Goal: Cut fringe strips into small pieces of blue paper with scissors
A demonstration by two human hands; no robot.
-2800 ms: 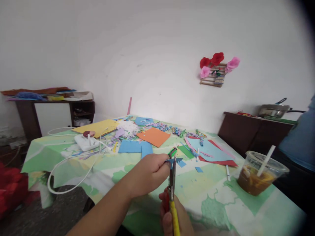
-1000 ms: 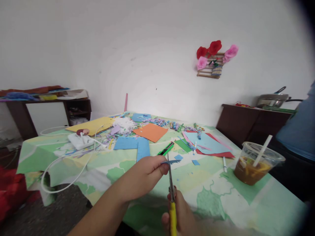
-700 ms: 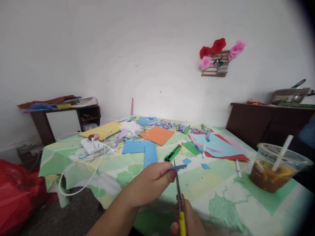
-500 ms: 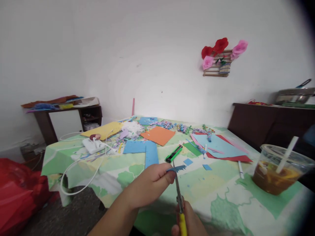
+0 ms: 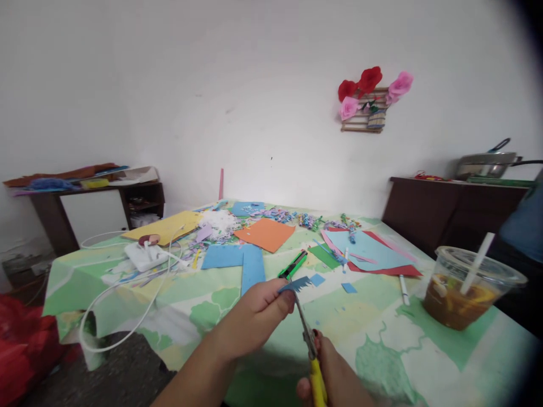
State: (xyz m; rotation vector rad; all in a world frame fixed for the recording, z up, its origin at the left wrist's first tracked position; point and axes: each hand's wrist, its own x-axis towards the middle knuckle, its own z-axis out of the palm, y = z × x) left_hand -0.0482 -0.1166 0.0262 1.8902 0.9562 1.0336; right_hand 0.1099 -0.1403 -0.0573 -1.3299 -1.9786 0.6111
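since the frame half a second back, the scissors (image 5: pixel 311 346) are no longer poking a tip past the fringed blue strip (image 5: pixel 297 284); the tip is now ending at the strip's near side, and the strip is turning more of its face to the camera. taking the green cutter (image 5: pixel 292 265) as landmark: the strip is showing just on its near side, overlapping its near end in view, apparently being held in the air. left hand (image 5: pixel 258 314) is pinching the strip between thumb and fingers, left of and nearer than the cutter. right hand (image 5: pixel 337 367) is wrapping around the scissors by their yellow handle, nearer still and right of the cutter; cannot tell whether the blades are parting. reading: work is probably pausing between snips, with notches showing at the strip's right end and plain paper remaining by the thumb. a blue scrap (image 5: pixel 317 280) is lying just right of the cutter, a blue sheet (image 5: pixel 253 271) left of it, an orange sheet (image 5: pixel 267 234) beyond it.
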